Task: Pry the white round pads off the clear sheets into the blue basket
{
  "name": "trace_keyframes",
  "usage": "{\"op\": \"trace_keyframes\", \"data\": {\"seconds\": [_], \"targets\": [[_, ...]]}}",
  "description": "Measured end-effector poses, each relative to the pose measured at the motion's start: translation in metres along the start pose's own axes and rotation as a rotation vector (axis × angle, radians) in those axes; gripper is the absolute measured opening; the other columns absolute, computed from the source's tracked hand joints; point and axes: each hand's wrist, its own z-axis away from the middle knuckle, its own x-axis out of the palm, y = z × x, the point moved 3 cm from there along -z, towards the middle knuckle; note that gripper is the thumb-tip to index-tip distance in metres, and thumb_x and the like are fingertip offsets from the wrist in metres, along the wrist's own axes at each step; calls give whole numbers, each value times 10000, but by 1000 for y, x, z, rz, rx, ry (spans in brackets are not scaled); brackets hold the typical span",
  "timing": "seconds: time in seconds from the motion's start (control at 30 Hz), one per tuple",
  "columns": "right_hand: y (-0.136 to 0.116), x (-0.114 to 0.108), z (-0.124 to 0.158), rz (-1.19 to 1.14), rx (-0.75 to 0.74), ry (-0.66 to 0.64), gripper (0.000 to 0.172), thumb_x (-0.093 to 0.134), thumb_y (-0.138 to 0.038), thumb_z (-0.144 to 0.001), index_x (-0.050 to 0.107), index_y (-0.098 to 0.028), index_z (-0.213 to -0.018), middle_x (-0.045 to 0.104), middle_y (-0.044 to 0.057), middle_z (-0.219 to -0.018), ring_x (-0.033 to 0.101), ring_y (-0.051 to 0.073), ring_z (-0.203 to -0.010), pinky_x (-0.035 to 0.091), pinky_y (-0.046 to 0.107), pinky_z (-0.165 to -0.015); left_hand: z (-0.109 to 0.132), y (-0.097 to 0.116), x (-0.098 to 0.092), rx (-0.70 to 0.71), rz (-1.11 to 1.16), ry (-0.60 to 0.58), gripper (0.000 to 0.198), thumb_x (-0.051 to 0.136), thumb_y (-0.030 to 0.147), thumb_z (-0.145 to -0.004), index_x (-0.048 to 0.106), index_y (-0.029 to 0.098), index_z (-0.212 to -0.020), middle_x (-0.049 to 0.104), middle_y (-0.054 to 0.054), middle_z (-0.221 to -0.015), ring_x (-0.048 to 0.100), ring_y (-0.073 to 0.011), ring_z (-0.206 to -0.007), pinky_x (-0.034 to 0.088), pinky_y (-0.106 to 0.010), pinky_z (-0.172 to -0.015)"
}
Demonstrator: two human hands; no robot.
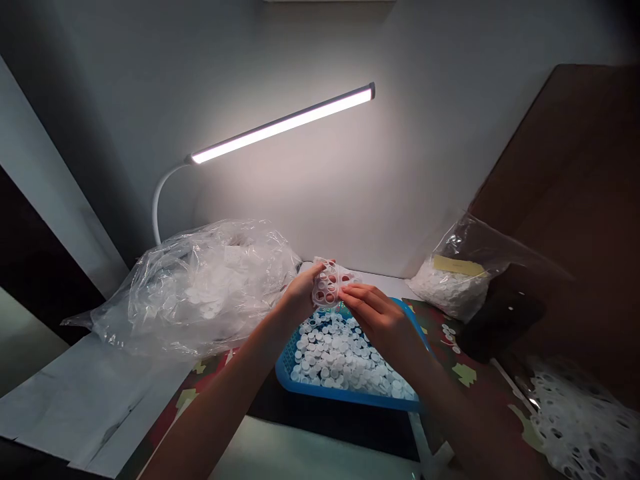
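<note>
Behind both grips rises a pale wall (450, 133), and beneath them spreads the desk (65, 400), partly covered by a dark patterned cloth (450, 347). To the outer side of the right grip a brown board (575, 187) stands against the wall. A big crumpled clear bag (200, 287) full of white pieces lies just beside the left grip (300, 290), on its outer side. Above that bag a lit bar lamp (283, 125) slants on a bent white neck. Right under the two grips sits a blue basket (345, 397), and the right grip (383, 320) hangs over its far right corner. Beyond the right grip, well apart from it, a smaller clear bag (450, 280) with a yellow label holds more white bits. Nearer the person on that same side lies a heap of punched white scrap (580, 420). Both grips are clenched on a small clear sheet (330, 285) full of round holes: the left pinches its left edge, and the right's fingertips (350, 291) pinch its right edge. The sheet hangs in the air between them, above the basket's far rim. Small white discs (335, 360) fill the basket below.
</note>
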Motion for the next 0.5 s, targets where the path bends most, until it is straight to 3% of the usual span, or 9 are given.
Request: {"op": "trace_keyframes", "data": {"seconds": [0.23, 0.5], "targets": [[-5, -10, -1, -21, -41, 38, 331, 457, -26, -882, 576, -188, -1145, 647, 84, -1053, 578, 192, -1047, 536, 357, -874, -1, -2, 0, -49, 23, -17, 348, 340, 215, -934, 475, 85, -1227, 665, -126, -826, 659, -175, -681, 516, -262, -595], [-10, -14, -2, 71, -126, -46, 328, 400, -3, -886, 568, -186, -1100, 585, 89, -983, 540, 200, -1035, 522, 348, -846, 2, -5, 5, -73, -2, -38, 363, 328, 214, -936, 489, 68, -1228, 652, -95, -714, 648, -165, -645, 510, -256, -601]]}}
